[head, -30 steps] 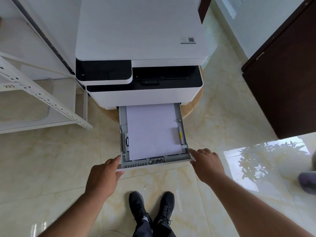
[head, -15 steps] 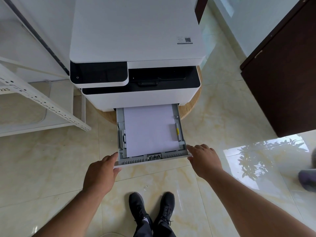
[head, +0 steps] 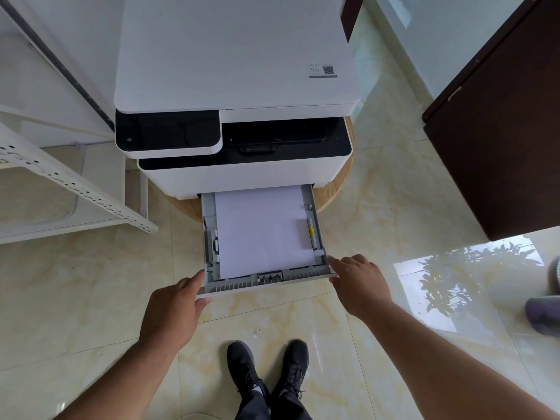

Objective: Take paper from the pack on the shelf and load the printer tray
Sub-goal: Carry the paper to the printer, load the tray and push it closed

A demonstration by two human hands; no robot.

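Note:
A white and black printer (head: 236,86) stands on a round wooden stand. Its grey paper tray (head: 318,234) is pulled partway out at the bottom, with a flat stack of white paper (head: 260,228) lying in it between the guides. My left hand (head: 172,313) grips the tray's front left corner. My right hand (head: 360,283) holds the front right corner, fingers on the rim. The pack of paper is out of view.
A white metal shelf frame (head: 75,189) stands at the left. A dark brown cabinet (head: 497,147) is at the right. My black shoes (head: 266,368) are on the glossy tiled floor, and another person's foot (head: 542,310) shows at the right edge.
The tray has slid further into the printer, with both hands following it forward. Less of the paper shows now.

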